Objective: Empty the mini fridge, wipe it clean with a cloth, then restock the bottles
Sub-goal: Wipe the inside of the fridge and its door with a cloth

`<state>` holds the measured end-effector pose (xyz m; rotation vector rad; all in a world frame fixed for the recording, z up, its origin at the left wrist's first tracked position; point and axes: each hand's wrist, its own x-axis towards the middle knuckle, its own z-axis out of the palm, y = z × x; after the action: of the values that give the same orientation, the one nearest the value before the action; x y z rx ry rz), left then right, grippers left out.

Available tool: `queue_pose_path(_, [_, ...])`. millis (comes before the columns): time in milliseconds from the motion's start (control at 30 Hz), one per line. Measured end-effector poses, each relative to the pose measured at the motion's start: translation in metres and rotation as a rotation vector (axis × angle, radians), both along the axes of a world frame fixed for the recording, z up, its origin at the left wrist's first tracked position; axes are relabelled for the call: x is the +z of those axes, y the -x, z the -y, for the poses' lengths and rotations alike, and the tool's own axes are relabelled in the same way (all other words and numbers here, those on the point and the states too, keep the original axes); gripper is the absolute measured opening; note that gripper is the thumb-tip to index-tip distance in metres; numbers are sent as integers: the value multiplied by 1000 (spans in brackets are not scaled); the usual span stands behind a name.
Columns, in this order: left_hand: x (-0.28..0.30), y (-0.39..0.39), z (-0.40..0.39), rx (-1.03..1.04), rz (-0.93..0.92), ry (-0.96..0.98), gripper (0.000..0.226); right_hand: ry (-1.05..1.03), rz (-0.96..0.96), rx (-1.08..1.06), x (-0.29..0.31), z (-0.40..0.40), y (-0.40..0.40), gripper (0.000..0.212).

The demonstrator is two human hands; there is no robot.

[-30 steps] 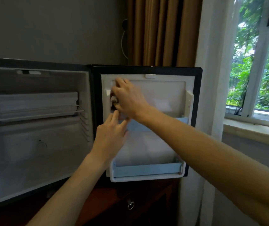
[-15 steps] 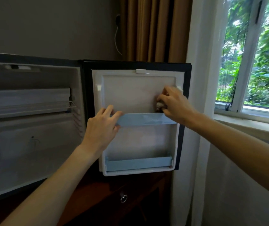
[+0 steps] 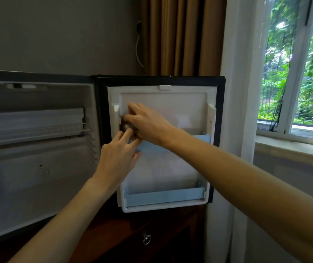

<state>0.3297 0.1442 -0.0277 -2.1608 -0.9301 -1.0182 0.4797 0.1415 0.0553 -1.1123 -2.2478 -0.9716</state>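
head view: the mini fridge (image 3: pixel 38 168) stands open on a dark wooden cabinet (image 3: pixel 133 234), its interior showing a wire shelf (image 3: pixel 38 133) and bare white walls. the fridge door (image 3: pixel 163 145) is swung fully open to the right, inner liner facing the camera. the liner carries an upper blue door shelf (image 3: pixel 190 143) and a lower blue door shelf (image 3: pixel 163 196); no bottles show in either shelf or in the cabinet of the fridge.

the right hand (image 3: pixel 148 124) reaches across to the upper left corner of the door liner, fingers curled around a small bunched cloth (image 3: pixel 126 127), pressing it against the liner just above the upper blue door shelf. the cloth is mostly hidden by the fingers; only a pale and dark patch shows.

the left hand (image 3: pixel 117 158) is raised just below the right hand, fingers loosely extended, fingertips touching the cloth area and the left end of the upper blue door shelf; it grips nothing.

behind the door hang a brown curtain (image 3: pixel 180 35) and a white sheer curtain (image 3: pixel 243 73). a window (image 3: pixel 303 63) at the right shows green foliage. a white cable (image 3: pixel 138 50) runs down the grey wall
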Motion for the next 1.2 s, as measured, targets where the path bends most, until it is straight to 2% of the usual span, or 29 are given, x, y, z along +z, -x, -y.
queue_pose_path(200, [2,2,6,-4,11,12,50,4,-53,-113,-17,26,-70,18])
queue_pose_path(400, [1,3,6,-49,41,27,49,51,-84,-327,-15,65,-132,20])
queue_pose_path(533, [-1,1,5,-42,45,27,48,62,-97,-314,-12,61,-111,21])
queue_pose_path(733, [-1,0,3,-10,20,11,47,124,-97,-92,4,22,-14,20])
queue_pose_path(867, [-1,4,0,-7,27,30,42,168,-47,-65,14,11,20,22])
queue_pose_path(1033, [0,7,2,-23,-18,-10,49,185,6,-73,9,28,-12,18])
queue_pose_path(1200, [0,6,3,-19,-1,13,49,189,-121,-231,-5,59,-87,15])
